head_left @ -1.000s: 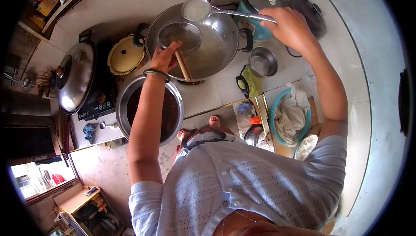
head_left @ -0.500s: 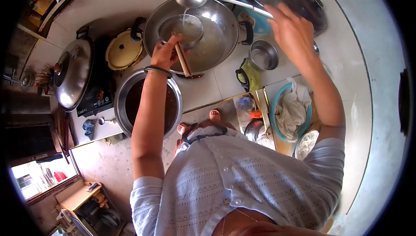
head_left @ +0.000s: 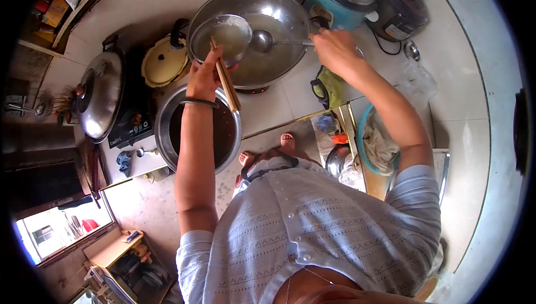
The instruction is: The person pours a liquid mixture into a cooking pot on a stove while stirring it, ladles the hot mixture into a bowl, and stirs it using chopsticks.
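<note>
Grips a seemingly stiff ladle (head_left: 262,40) inside the wok (head_left: 287,13) by its handle in the right hand (head_left: 336,50), and clasps chopsticks (head_left: 228,86) plus a bowl (head_left: 223,20), likely slippery when wet, in the left hand (head_left: 204,80).

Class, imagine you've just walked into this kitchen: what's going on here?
A person is working over a large wok of cloudy liquid. The left hand holds a metal bowl over the wok, with chopsticks gripped alongside it. The right hand holds a ladle by its handle, its scoop down inside the wok beside the bowl. A metal basin of dark liquid sits on the counter, under the left forearm.
</note>
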Tool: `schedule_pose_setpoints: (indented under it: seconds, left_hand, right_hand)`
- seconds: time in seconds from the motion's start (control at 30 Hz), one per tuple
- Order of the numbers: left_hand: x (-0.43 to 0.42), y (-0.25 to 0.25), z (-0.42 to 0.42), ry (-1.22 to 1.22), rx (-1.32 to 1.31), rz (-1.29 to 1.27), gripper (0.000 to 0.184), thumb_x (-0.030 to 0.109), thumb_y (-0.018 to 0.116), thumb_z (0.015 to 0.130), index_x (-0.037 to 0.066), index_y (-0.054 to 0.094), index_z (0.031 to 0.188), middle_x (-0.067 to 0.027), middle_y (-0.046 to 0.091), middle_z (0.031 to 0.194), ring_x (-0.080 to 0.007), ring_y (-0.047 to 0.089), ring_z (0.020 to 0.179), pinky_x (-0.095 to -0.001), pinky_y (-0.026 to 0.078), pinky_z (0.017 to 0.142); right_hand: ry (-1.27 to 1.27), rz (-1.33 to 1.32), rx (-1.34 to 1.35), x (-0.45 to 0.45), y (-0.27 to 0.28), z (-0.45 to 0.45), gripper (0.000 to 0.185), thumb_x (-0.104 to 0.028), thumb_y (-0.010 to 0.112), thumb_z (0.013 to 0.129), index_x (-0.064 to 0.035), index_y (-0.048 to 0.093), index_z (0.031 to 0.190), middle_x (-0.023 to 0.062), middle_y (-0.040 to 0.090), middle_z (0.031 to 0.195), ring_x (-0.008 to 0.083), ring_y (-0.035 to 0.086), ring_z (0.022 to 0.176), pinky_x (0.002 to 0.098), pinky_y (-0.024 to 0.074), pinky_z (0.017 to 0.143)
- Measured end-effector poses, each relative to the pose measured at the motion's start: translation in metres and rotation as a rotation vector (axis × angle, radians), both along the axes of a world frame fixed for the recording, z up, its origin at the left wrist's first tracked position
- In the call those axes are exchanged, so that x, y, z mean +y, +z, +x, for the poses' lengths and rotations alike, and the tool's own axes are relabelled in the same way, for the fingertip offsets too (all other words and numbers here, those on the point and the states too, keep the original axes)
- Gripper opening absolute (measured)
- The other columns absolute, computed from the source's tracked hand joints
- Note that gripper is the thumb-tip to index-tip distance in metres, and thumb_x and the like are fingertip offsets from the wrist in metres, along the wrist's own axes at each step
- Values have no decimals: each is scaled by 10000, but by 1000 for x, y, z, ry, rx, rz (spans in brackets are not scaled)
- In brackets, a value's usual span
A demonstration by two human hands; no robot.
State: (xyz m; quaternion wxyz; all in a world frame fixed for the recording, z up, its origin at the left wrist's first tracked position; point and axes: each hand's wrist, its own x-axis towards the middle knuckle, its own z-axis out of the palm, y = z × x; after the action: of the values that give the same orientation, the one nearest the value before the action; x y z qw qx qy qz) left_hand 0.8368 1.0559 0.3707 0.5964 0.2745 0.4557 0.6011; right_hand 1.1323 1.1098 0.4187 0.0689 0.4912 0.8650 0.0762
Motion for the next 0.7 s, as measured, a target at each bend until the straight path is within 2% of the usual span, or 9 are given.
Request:
schedule_pose_setpoints:
  seconds: [0.07,0.1,0.17,0.2,0.27,0.4,0.5,0.53,0.7]
  left_hand:
    - [-3,0,-1,-31,-5,-30,320,192,700,873,30,573,1117,-79,611,1024,-201,635,881,-385,606,753]
    - [-5,0,-1,-48,-7,-45,341,181,692,884,43,554,1164,-75,603,1073,-207,626,956,-396,596,771]
    - [-12,2,6,-6,-9,29,293,167,673,894,27,578,1134,-74,637,1009,-178,648,842,-343,575,684]
    - [-11,-9,3,-20,-19,50,277,163,678,888,25,588,1110,-68,647,976,-154,648,797,-303,553,612]
    - [-17,-4,15,50,3,137,235,158,673,892,28,605,1077,-23,651,880,-102,620,693,-241,464,516]
    - [-30,14,29,11,-9,72,220,217,655,916,34,626,1036,-20,652,858,-111,603,633,-238,482,555]
    - [-27,3,19,-65,21,35,297,314,632,938,43,622,1062,-26,655,854,-113,602,624,-231,475,550]
    - [-21,-12,9,-73,111,-82,449,441,576,956,38,597,1154,-62,676,918,-133,641,682,-229,472,556]
    - [-23,14,4,-101,225,-123,672,620,413,960,53,517,1305,-117,657,1156,-199,679,967,-249,527,707]
  right_hand:
    - [101,254,43,-13,-6,-12,428,-87,649,810,-102,599,1235,144,588,1145,289,638,988,409,536,778]
    - [238,230,283,-23,3,-24,530,-109,699,780,-117,558,1290,136,541,1197,269,621,1009,396,533,813]
    - [480,112,665,-51,23,-53,783,-176,816,677,-178,488,1387,101,494,1239,229,611,978,366,532,869]
    - [613,101,755,-59,21,-66,798,-189,821,670,-212,486,1394,83,509,1187,219,608,940,357,542,835]
    - [747,91,870,-77,21,-89,653,-189,810,689,-194,547,1287,71,518,1093,210,608,875,344,551,763]
    - [776,145,968,-81,5,-110,292,-153,782,743,-116,632,991,45,524,978,208,606,759,330,533,652]
    - [675,148,1125,-74,16,-96,180,-147,773,765,-75,624,837,30,533,881,195,590,690,325,501,601]
    - [557,95,1164,-64,20,-87,157,-129,752,794,-37,630,828,37,535,806,176,578,664,299,481,585]
    - [241,-231,1587,-31,21,-53,164,-178,652,928,-15,671,914,49,623,775,126,630,622,273,483,563]
